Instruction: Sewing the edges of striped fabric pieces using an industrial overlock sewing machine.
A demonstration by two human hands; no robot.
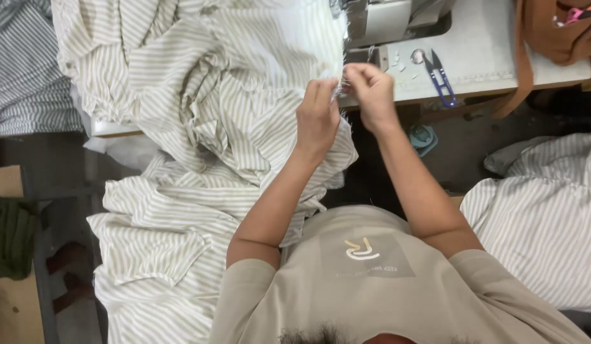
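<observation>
Both hands pinch the frayed edge of the striped cloth (212, 127) at the table's (487, 57) near edge: left hand (318, 118) and right hand (372, 92) almost touching. Blue snips (439, 76) lie just right; sewing machine (385, 19) beyond.

We see a beige-and-white striped fabric (206, 121), thin and heavily rumpled, piled in deep folds across the worktop (480, 57) and spilling over its front edge down toward the lap. Its stripes run in many directions as the folds turn. One frayed edge of it is lifted and pinched just in front of the sewing machine, loose threads showing there.
</observation>
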